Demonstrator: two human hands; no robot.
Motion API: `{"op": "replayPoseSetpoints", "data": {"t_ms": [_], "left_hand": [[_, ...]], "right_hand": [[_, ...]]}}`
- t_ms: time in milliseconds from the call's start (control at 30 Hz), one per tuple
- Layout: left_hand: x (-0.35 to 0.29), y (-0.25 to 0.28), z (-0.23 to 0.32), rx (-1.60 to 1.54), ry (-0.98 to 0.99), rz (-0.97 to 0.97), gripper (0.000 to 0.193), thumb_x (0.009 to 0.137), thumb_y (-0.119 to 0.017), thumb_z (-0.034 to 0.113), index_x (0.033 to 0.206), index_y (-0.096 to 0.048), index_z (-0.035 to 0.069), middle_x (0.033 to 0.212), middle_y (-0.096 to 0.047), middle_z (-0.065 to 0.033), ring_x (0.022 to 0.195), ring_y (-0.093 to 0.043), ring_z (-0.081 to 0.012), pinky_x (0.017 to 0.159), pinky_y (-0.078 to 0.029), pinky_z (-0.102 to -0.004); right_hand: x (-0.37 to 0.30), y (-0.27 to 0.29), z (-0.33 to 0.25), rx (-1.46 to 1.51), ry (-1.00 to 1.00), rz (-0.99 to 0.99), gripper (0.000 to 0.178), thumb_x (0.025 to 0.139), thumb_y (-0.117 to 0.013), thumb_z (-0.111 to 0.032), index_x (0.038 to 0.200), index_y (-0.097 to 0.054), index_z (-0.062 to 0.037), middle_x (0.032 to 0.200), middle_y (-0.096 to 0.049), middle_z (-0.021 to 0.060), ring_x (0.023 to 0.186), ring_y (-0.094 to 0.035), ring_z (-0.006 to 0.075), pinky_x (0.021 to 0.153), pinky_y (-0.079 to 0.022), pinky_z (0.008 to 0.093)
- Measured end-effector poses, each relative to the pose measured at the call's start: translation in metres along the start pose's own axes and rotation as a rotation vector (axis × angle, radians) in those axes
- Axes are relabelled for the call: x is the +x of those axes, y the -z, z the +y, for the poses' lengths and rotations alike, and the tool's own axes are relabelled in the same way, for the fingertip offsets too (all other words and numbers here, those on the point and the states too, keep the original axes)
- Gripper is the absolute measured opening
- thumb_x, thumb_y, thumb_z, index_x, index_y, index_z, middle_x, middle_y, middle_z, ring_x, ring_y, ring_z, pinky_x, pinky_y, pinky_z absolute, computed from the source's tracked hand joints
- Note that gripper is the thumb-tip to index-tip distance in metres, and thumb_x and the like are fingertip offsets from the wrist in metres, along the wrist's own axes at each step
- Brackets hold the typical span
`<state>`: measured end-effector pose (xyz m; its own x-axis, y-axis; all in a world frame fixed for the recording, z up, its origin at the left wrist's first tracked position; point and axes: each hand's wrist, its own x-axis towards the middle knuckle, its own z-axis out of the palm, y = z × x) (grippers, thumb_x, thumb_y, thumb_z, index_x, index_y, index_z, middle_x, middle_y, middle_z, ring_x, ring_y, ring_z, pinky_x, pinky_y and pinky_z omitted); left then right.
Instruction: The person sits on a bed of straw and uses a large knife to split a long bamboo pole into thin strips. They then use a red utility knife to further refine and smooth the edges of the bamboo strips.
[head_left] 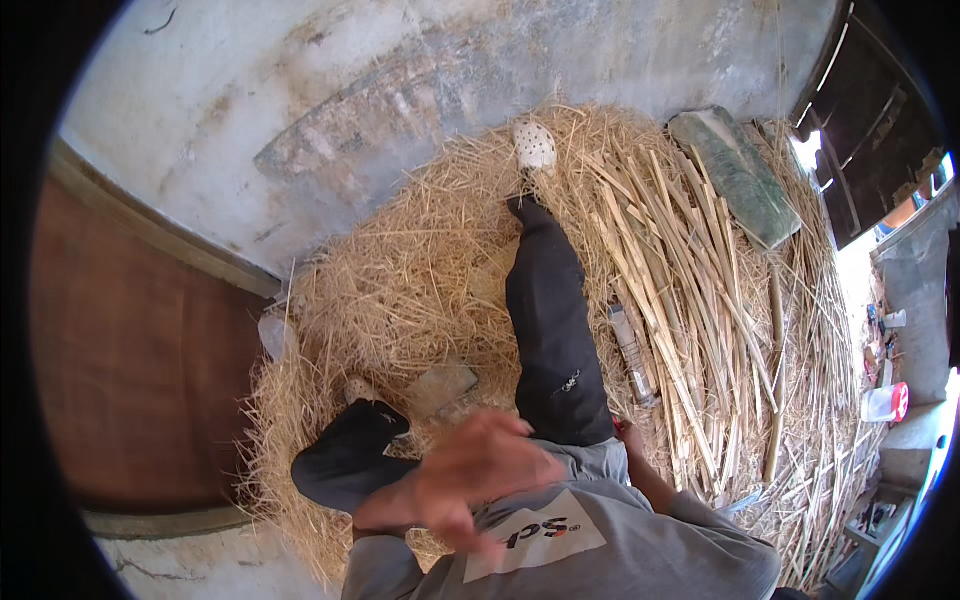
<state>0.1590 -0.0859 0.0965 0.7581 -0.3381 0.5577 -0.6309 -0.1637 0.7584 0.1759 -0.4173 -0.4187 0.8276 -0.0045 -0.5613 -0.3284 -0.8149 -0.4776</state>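
My left hand (pixel 480 470), smeared by motion, is raised in front of my grey shirt (pixel 640 530); I cannot tell how its fingers are set or whether anything is in them. Beside my right thigh is my right hand (pixel 630 436), partly hidden by the leg. Its fingers look curled at a small red thing (pixel 617 425), too little of which shows to name. A slim cylinder with a printed label (pixel 632 355) lies close by, along the bundle of split bamboo strips (pixel 690 300). My legs, in black trousers (pixel 550 320), rest on straw.
Straw (pixel 400 270) covers the floor up to a stained wall (pixel 400 80). A greenish stone slab (pixel 740 175) lies at the back right. A flat block (pixel 440 390) lies between my legs. On the left is a brown door (pixel 150 350); a red-lidded container (pixel 885 403) stands far right.
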Motion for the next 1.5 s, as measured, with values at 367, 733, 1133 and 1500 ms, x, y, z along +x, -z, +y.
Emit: {"op": "replayPoseSetpoints", "data": {"t_ms": [367,733,1133,1500], "left_hand": [[0.026,-0.011,0.073,-0.568,-0.239,-0.119,0.126,0.075,-0.031,0.088,0.131,-0.031,-0.025,0.120,-0.046,-0.0466,0.117,-0.047,-0.0524,0.096,-0.036,-0.0632],[0.036,-0.045,0.068,-0.766,-0.359,0.098,0.141,0.060,-0.041,0.095,0.134,-0.027,-0.025,0.133,-0.032,-0.0485,0.127,-0.035,-0.0549,0.097,-0.037,-0.0612],[0.027,-0.045,0.033,-0.984,-0.025,0.143,0.114,0.078,-0.020,0.084,0.150,-0.012,-0.004,0.147,-0.032,-0.0273,0.135,-0.037,-0.0333,0.106,-0.029,-0.0507],[-0.044,-0.020,-0.081,-0.051,0.473,0.156,0.101,0.086,-0.025,0.078,0.145,-0.029,-0.004,0.143,-0.044,-0.0206,0.129,-0.047,-0.0306,0.108,-0.032,-0.0448]], "right_hand": [[0.046,0.049,-0.013,-0.327,0.601,0.290,0.028,0.075,-0.074,-0.030,0.087,-0.069,-0.0056,0.085,-0.067,0.0235,0.079,-0.066,0.0395,0.065,-0.052,0.0462],[0.096,0.114,-0.018,-0.325,-0.068,0.460,0.057,0.074,-0.069,-0.019,0.126,-0.050,-0.0054,0.121,-0.055,0.0180,0.113,-0.053,0.0376,0.092,-0.045,0.0509],[0.107,0.112,-0.005,-0.449,-0.023,0.385,0.040,0.085,-0.064,-0.042,0.107,-0.062,-0.0081,0.113,-0.061,0.0160,0.117,-0.054,0.0322,0.096,-0.038,0.0577],[0.054,0.215,-0.073,-0.096,0.547,0.784,0.016,0.088,-0.063,-0.008,0.102,-0.063,0.0003,0.085,-0.062,0.0152,0.069,-0.062,0.0260,0.059,-0.048,0.0361]]}}
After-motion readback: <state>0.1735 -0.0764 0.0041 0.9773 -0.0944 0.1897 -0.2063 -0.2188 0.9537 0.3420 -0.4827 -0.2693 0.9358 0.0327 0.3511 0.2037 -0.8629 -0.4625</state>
